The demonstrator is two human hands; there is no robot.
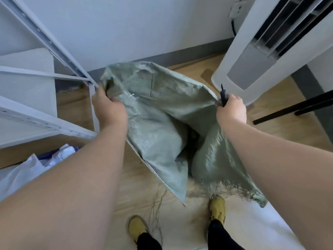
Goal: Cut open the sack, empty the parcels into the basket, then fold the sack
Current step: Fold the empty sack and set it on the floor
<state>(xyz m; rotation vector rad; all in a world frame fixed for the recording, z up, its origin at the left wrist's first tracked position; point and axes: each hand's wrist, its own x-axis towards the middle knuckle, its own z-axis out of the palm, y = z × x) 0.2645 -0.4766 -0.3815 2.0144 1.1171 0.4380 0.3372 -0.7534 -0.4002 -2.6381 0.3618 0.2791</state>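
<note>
A grey-green woven sack (158,112) hangs in front of me above the wooden floor, held up by two corners of its closed end. My left hand (110,109) grips the left corner. My right hand (231,108) grips the right corner together with a small black cutter (223,95) that sticks up from the fist. The cut, frayed mouth of the sack (232,190) hangs down near my feet, and its dark inside shows at the middle. Several white and purple parcels (43,161) lie at the lower left; whatever holds them is hidden by my left arm.
A grey metal shelf rack (45,74) stands close on the left. On the right are a tall white air conditioner (261,56) and black stand legs (295,109). My yellow shoes (218,208) stand below the sack, with loose green threads (156,204) on the floor.
</note>
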